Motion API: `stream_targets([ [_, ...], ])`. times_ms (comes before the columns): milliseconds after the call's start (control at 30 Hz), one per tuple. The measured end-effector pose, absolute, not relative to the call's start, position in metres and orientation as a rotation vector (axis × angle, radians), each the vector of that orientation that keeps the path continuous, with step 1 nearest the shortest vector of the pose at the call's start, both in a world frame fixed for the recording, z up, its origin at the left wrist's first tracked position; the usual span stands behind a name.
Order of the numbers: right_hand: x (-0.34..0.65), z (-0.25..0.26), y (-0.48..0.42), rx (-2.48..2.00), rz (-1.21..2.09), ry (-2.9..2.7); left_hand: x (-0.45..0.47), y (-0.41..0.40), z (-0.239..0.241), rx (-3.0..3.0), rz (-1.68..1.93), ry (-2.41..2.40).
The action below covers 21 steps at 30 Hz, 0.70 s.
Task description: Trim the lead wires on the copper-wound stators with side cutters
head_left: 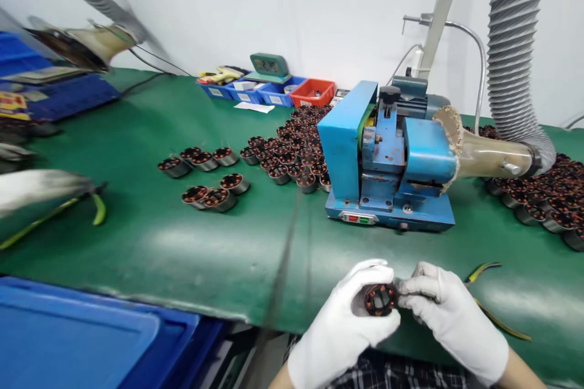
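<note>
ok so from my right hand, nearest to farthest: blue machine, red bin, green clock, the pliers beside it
Head view, right hand on the motor core:
1. pliers, just to its right
2. blue machine, ahead, centre
3. red bin, back row
4. green clock, back left, farthest

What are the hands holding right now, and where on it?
A copper-wound stator: the left hand wraps its metal side, and the right hand pinches its right edge with the fingertips.
</note>
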State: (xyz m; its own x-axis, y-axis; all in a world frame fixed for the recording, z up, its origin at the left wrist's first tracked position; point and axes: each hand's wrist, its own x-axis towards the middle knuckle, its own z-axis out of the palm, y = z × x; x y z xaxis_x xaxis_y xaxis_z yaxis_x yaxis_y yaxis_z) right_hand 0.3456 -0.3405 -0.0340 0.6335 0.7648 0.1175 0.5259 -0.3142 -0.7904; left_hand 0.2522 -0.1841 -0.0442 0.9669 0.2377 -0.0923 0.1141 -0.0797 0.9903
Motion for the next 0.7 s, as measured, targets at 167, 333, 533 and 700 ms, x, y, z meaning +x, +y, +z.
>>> stream_targets([
  [167,0.343,-0.019,-0.337,-2.067,0.493,-0.938,0.246,-0.179,-0.033,1.870,0.432,0.008],
  [333,0.340,-0.011,-0.338,-2.086,0.451,-1.043,0.239,-0.170,-0.018,2.131,0.359,-0.170],
  [533,0.334,-0.007,-0.338,-2.245,0.300,-1.202,0.241,-0.174,-0.007,2.027,0.169,-0.094],
  [700,0.338,0.000,-0.341,-2.054,0.314,-1.117,0.243,-0.179,-0.015,2.151,0.318,0.066],
])
